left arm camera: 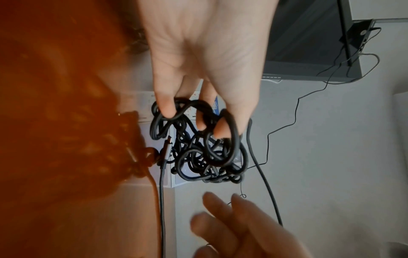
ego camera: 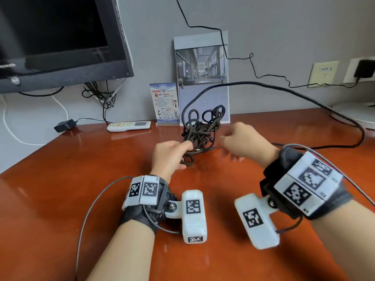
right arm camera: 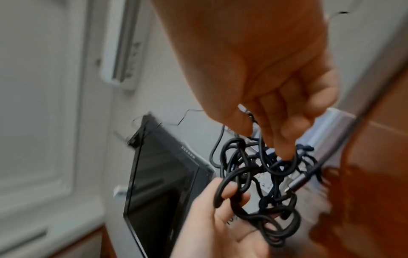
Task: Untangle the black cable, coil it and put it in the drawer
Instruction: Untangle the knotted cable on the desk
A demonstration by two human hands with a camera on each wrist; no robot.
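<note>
Glossy red-brown counter [ego camera: 60,189] against a grey wall [ego camera: 284,27]; monitor [ego camera: 50,37], remote [ego camera: 128,126], leaflet stand [ego camera: 164,102].
Black cable [ego camera: 200,128]: knotted clump of loops held above counter centre, one strand arcing right. Left hand [ego camera: 170,155] fingers hooked through loops; right hand [ego camera: 245,142] pinches a strand.

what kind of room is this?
Probably a hotel or guest room desk: a wall-mounted screen, a white remote and a small printed notice card stand along the back of a glossy wooden desk.
</note>
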